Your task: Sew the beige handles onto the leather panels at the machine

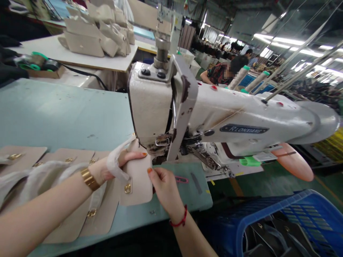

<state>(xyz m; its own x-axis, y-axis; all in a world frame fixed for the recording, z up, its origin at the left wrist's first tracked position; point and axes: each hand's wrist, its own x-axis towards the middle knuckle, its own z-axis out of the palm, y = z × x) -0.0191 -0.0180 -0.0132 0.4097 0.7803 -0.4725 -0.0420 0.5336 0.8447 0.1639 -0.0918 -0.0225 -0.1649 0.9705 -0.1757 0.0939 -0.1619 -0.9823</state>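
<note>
A beige leather-look bag panel (139, 178) lies under the head of a white sewing machine (152, 103), its far edge hidden there. My left hand (122, 162) holds the panel's left side, thumb flat on top and the other fingers mostly hidden. A strap wrapped in white film (114, 162) loops over this hand and runs to a gold ring fitting (127, 188) on the panel. At the right edge, my right hand (164, 187) pinches the same panel between thumb and curled fingers. The needle area is too obscured to make out.
Several similar beige panels (61, 155) with wrapped straps overlap on the pale blue table (64, 107) at left. A pink-handled tool (181, 179) lies right of my hand. A blue basket (238, 228) with dark pieces stands lower right. Behind the machine sits a person (218, 73).
</note>
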